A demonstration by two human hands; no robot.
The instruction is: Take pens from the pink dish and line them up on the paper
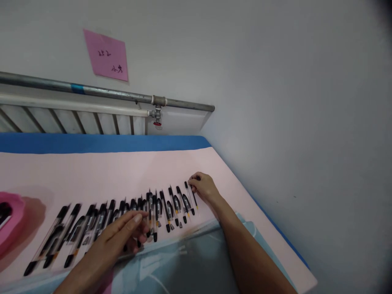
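Several clear-barrelled pens with black caps and ends (102, 216) lie in a slanting row on the pink tabletop (128, 171), with loose parts among them. My right hand (203, 185) is at the row's far right end, its fingertips pinching the top of a thin dark pen refill (195, 198) with a yellowish end. Over the middle of the row hovers my left hand (130, 230), fingers loosely curled and apart, with nothing visible in it. It hides some of the pens beneath. Small clear-and-black pen pieces (170, 210) lie between the barrels on the right.
A pink container (14, 228) with dark items inside stands at the left edge. Light blue cloth (171, 265) covers the near edge. Behind the table are a blue strip (101, 143), a radiator (67, 116) and a metal pipe (116, 93). A wall (290, 143) borders the right side.
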